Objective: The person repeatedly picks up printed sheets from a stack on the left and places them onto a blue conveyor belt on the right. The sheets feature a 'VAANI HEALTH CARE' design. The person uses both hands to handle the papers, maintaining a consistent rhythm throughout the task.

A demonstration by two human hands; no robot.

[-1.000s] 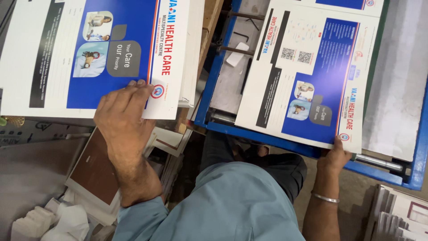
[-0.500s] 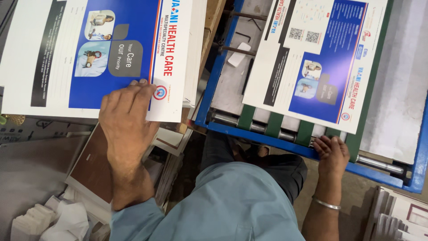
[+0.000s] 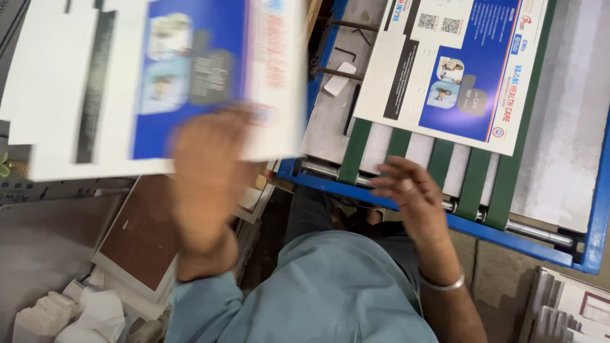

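You look down on a blue metal machine frame [image 3: 540, 251] with green belts [image 3: 356, 149] running over steel rollers [image 3: 540, 232]. Below it lies a bare concrete floor [image 3: 502, 279]. At your lower left, brown-faced boards [image 3: 136, 238] and white paper scraps [image 3: 70, 314] pile up in dim light

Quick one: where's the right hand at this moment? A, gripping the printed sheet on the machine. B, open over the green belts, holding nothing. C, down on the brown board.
B: the right hand is open above the green belts, clear of the printed sheet.
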